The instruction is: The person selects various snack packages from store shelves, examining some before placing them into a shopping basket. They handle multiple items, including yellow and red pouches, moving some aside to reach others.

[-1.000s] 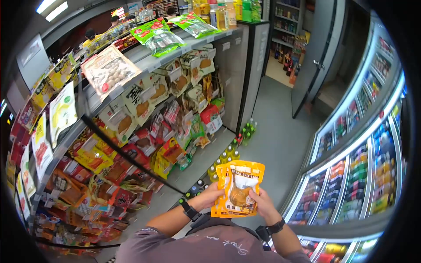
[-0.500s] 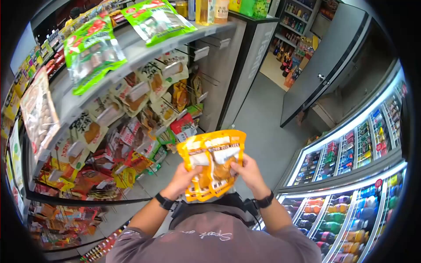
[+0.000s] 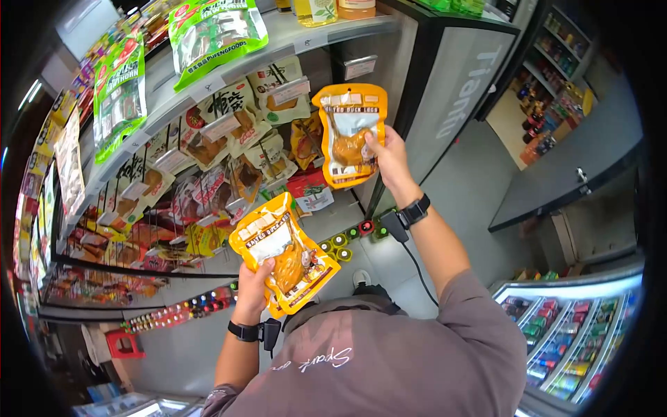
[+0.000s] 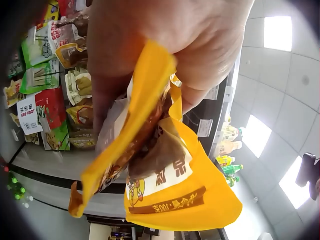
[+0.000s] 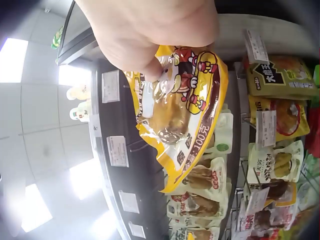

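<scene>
In the head view my right hand [image 3: 394, 163] pinches an orange packet of salted duck leg [image 3: 351, 149] by its right edge, thumb on the front. The packet is upright, raised before the rack, just below a price-tagged hook [image 3: 360, 67]. Lower and to the left, my left hand [image 3: 253, 288] grips more duck leg packets [image 3: 288, 260], thumb across the front one. The left wrist view shows two of these orange packets [image 4: 185, 205] fanned apart below the palm. In the right wrist view the raised packet [image 5: 172, 117] hangs from the fingers, overlapping packets behind it.
Rows of snack packets [image 3: 229, 115] hang on hooks beneath the rack's top shelf [image 3: 288, 52], where green hawthorn packets [image 3: 219, 38] lie. A grey end panel [image 3: 448, 90] borders the rack on the right. Bottles [image 3: 338, 243] stand on the floor; a drinks fridge [image 3: 570, 333] is at lower right.
Both hands held the packets together before my body. Now they are apart: the right has lifted one packet up and forward toward the rack, while the left keeps the others lower left.
</scene>
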